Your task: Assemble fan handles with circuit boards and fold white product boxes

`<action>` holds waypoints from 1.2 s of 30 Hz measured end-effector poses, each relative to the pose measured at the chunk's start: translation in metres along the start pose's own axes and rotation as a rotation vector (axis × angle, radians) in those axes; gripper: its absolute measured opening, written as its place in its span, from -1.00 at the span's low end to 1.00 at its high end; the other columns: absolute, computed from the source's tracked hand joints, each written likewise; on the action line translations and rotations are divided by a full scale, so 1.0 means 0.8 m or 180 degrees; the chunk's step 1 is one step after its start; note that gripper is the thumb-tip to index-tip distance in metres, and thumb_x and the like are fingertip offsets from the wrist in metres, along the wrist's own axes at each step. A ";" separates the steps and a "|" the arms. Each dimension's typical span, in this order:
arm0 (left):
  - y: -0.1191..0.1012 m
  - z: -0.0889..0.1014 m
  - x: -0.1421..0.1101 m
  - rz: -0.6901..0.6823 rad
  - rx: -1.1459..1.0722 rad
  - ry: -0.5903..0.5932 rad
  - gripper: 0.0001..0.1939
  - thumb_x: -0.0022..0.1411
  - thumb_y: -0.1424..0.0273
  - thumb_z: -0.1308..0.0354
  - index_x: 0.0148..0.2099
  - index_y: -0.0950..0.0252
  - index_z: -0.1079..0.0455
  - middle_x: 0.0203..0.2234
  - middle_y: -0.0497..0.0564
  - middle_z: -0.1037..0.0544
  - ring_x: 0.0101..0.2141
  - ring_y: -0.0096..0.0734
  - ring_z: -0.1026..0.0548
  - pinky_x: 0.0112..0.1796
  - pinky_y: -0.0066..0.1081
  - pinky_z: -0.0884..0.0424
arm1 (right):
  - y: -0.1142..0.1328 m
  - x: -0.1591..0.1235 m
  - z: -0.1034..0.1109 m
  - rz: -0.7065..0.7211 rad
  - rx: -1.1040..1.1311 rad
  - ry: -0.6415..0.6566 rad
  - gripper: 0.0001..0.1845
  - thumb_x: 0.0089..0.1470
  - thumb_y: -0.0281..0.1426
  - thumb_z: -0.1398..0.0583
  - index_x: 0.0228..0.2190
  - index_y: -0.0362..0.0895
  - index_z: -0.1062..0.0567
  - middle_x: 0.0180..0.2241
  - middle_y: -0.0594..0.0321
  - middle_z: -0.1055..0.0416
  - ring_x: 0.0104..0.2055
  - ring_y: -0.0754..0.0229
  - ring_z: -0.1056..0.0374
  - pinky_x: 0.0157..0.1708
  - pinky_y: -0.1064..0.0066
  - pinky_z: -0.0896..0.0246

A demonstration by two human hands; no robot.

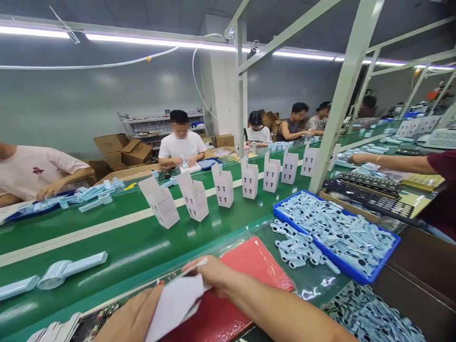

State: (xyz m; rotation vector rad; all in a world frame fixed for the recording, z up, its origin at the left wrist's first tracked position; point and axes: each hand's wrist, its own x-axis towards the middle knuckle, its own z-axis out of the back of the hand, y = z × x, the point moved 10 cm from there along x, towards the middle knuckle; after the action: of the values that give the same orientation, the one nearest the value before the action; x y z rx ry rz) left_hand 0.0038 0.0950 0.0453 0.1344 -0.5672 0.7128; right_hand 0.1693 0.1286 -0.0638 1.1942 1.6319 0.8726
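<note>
A white folding carton [178, 300], partly opened out, is between my two hands just above the front edge of the bench. My left hand [133, 311] is wrapped along its left side, thumb at the top. My right hand [210, 271] grips the upper right end, and its fingertips are partly hidden behind the card. Beneath the carton lies a red pad [254, 266]. Flat white cartons [53, 328] are stacked at the lower left, beside my left hand.
A row of white printed boxes [192, 199] with raised flaps stands on the green conveyor [142, 247]. Wrapped light-blue handheld fans [64, 271] lie at left. A blue tray [379, 273] of small light-blue parts sits right, near a metal post [342, 95]. Several co-workers [182, 142] sit opposite; another's arm [392, 161] reaches in.
</note>
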 end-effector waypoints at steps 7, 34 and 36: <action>-0.031 0.032 0.050 0.1226 -0.0774 -0.0208 -0.34 0.06 0.18 -0.36 0.18 0.17 -0.25 -0.02 0.08 -0.51 -0.11 -0.11 -0.53 -0.17 -0.23 -0.51 | 0.151 -0.135 0.013 0.3029 -0.0697 -0.0447 -0.57 0.22 -0.22 -0.20 0.10 -0.02 -0.43 0.12 0.09 -0.37 0.16 0.04 -0.30 0.15 0.17 -0.25; -0.121 0.003 0.046 -0.0581 -0.1126 -0.1275 0.09 0.04 0.37 -0.45 0.44 -0.03 0.15 0.05 0.14 -0.29 -0.03 -0.21 -0.38 -0.12 -0.23 -0.46 | 0.126 -0.130 0.013 0.2735 -0.0190 -0.0031 -0.85 0.16 -0.25 -0.29 -0.18 0.18 -0.55 0.13 0.29 -0.30 0.24 0.08 -0.19 0.11 0.26 -0.25; -0.122 0.001 0.047 -0.0606 -0.1095 -0.1237 0.07 0.06 0.43 -0.42 0.44 -0.07 0.13 0.07 0.14 -0.25 -0.03 -0.23 -0.38 -0.13 -0.25 -0.47 | 0.126 -0.130 0.013 0.2663 -0.0118 -0.0155 -0.91 0.16 -0.21 -0.29 -0.25 0.14 -0.58 0.10 0.26 -0.32 0.20 0.06 -0.23 0.09 0.24 -0.27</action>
State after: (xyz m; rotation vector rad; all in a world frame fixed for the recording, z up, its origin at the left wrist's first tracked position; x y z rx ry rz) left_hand 0.0899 0.0429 0.0728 0.0041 -1.0259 0.3949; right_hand 0.2241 0.0580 0.0508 1.8907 1.0385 1.3498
